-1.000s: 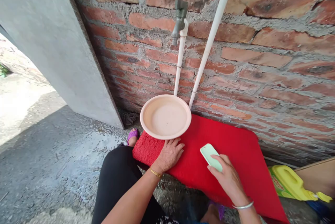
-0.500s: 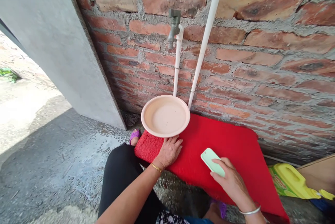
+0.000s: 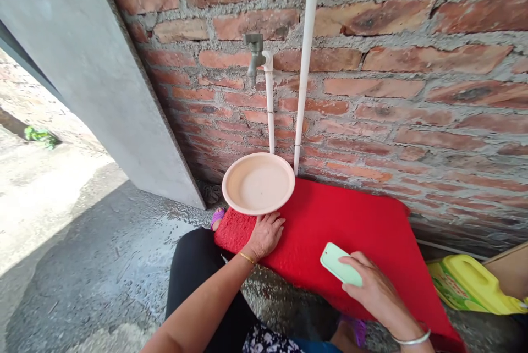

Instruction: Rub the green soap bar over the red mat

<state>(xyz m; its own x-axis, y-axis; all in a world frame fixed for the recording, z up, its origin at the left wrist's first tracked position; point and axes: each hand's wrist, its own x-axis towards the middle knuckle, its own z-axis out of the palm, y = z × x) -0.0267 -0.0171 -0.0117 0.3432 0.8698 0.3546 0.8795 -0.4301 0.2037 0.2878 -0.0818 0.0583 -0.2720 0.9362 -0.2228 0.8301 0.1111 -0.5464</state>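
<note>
Mint green colours the oblong piece (image 3: 337, 263) in my right hand (image 3: 373, 286), its long axis on a slant, the free end pointing far and left, toward the pale peach basin (image 3: 259, 181), the other end running back to the near right under my fingers. It is over the right part of the red cloth (image 3: 350, 213); whether it touches, I cannot tell. Its corners are rounded, its upper face smooth and plain, with one small hole close to the far-left end. My right thumb and fingers are closed on its near end. My left hand (image 3: 265, 236) is opened out, back up, fingers slightly parted, their tips at the basin's near rim; I cannot tell whether they touch it.
</note>
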